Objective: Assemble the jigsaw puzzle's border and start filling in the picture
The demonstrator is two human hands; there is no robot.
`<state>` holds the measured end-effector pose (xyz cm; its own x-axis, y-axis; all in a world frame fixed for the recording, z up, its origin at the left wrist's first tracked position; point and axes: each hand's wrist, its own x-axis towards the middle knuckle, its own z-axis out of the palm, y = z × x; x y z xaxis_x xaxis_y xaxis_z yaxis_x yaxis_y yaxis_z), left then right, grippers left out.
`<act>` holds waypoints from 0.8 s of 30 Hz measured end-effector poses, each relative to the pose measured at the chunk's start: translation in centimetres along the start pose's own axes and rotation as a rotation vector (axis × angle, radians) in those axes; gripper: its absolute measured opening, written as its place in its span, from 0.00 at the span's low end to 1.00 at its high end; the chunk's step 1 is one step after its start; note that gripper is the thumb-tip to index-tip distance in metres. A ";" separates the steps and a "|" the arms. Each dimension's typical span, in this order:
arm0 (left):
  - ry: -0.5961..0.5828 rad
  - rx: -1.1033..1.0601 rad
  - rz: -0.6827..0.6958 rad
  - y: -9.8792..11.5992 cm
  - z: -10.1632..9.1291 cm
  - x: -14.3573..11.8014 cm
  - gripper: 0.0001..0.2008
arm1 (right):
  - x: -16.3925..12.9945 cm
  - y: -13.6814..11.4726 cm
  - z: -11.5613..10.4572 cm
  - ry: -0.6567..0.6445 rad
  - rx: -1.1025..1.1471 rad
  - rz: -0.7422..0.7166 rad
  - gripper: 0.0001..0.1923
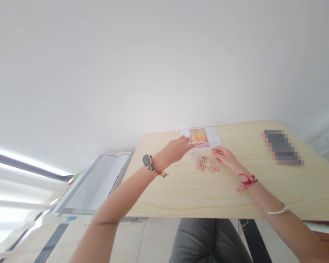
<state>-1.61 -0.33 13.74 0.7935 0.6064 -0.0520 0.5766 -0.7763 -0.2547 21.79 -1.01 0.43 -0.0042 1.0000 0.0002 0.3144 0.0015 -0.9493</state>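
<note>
A small picture card [199, 138] showing a yellow-orange figure lies on a white sheet [214, 136] at the far edge of the light wooden table [197, 193]. My left hand [177, 148], with a watch on its wrist, reaches toward the card, fingertips at its left edge. A little pile of small pinkish puzzle pieces [207, 165] lies just in front of the card, with a clear plastic bag [196, 156] beside it. My right hand [225, 156], a red cord at the wrist, rests by the pile's right side, fingers close together near the pieces.
A phone [282, 147] lies at the table's far right. Left of the table stands a white tray-like object [94, 184] with paper on it. A white wall rises behind the table. My knees in grey trousers [205, 241] show below the front edge.
</note>
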 end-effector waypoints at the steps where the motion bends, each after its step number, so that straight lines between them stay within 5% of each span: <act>1: 0.008 -0.002 -0.005 0.0 -0.1 -0.1 0.22 | 0.0 0.0 0.0 0.000 -0.002 0.003 0.13; 17: 0.084 -0.092 -0.106 -1.0 -0.7 -1.5 0.26 | -0.4 -0.7 -0.4 -0.025 0.031 -0.046 0.14; 21: 0.219 -0.341 -0.208 -0.6 1.1 -1.9 0.28 | -0.8 -1.2 0.2 -0.136 0.157 -0.126 0.19; 24: 0.273 -0.793 -0.257 0.7 3.6 -1.7 0.29 | -1.1 -1.5 0.7 -0.134 0.244 -0.176 0.27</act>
<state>-3.22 -1.28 10.17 0.5808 0.7953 0.1740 0.6284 -0.5738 0.5252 20.63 -2.08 1.64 -0.1686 0.9750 0.1449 0.0615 0.1571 -0.9857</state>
